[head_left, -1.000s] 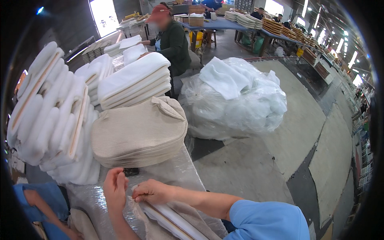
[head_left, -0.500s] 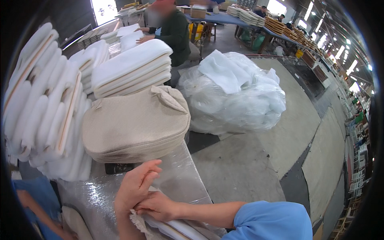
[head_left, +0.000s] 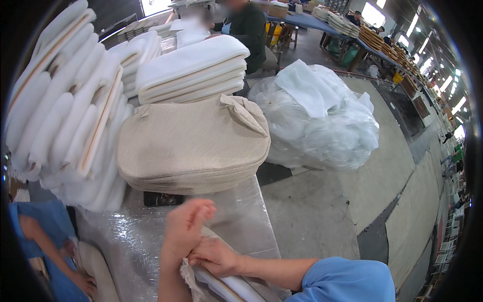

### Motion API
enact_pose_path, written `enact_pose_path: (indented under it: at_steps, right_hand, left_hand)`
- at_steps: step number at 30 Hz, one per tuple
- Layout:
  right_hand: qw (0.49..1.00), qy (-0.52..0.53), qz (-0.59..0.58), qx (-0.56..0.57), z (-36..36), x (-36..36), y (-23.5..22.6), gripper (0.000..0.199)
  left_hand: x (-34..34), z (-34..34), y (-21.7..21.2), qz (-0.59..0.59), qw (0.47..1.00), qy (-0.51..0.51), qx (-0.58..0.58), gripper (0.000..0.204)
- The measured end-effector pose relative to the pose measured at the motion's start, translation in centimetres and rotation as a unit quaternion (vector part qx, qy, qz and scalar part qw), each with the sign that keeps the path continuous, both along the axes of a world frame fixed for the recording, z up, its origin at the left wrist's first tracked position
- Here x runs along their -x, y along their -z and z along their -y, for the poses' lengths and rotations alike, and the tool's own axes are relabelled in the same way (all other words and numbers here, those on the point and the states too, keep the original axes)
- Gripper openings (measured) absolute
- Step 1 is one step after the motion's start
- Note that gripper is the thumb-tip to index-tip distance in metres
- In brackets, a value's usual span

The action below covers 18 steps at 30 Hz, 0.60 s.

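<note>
Both hands nearer the table's front edge, left hand point(head_left: 183, 229) open, right hand point(head_left: 217, 256) gripping white padded piece point(head_left: 226, 286).

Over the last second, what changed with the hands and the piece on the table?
The left hand rose off the table, fingers now raised and spread. The right hand slid down and now presses on the beige cover with white padding at the table's near edge. The beige stack, white pads and plastic bag stayed in place.
</note>
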State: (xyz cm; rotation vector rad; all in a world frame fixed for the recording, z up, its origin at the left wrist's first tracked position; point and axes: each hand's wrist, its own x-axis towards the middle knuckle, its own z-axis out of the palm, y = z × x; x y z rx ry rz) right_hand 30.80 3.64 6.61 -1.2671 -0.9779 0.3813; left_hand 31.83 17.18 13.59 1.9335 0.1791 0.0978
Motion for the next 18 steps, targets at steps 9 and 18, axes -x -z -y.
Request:
enact_pose_path:
  at_steps: [9,18]
  right_hand:
    - [1.000,0.011,-0.007,0.020,0.0,0.2,0.0,0.009]
    - [1.000,0.007,-0.011,0.014,1.5,-0.2,-1.3,0.015]
  left_hand:
    - [5.2,-2.3,6.4,0.059,0.954,-0.087,0.279,0.029]
    - [7.3,1.8,7.3,0.152,0.930,-0.169,0.290,0.028]
